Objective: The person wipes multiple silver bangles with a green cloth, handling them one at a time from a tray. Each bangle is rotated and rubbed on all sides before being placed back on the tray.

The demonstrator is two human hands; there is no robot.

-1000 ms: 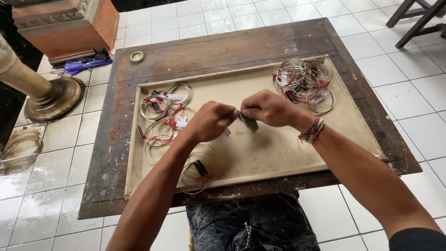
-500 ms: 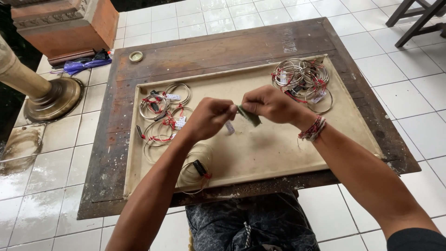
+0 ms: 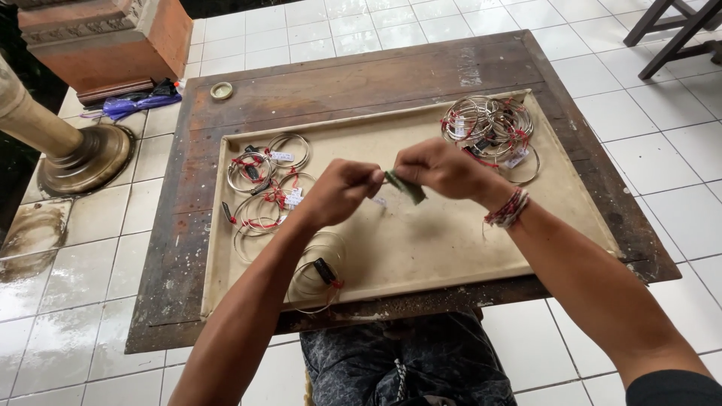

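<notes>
- The right hand (image 3: 444,167) pinches one end of a small dark green strip (image 3: 406,187), fingers closed on it.
- The left hand (image 3: 342,192) is clenched just beside the strip's other end; whether it grips the strip or a thin wire ring, I cannot tell.
- Both hands hover above the middle of the beige cloth pad (image 3: 444,240), likely so that small parts drop onto something soft.
- Tied wire bangles (image 3: 263,184) lie to the left, a heaped pile of bangles (image 3: 492,128) at the far right, apparently kept as separate lots.
- The pad lies on a worn wooden table (image 3: 361,75) over a white tiled floor (image 3: 68,301); a brass stand base (image 3: 79,158) stands to the left.
</notes>
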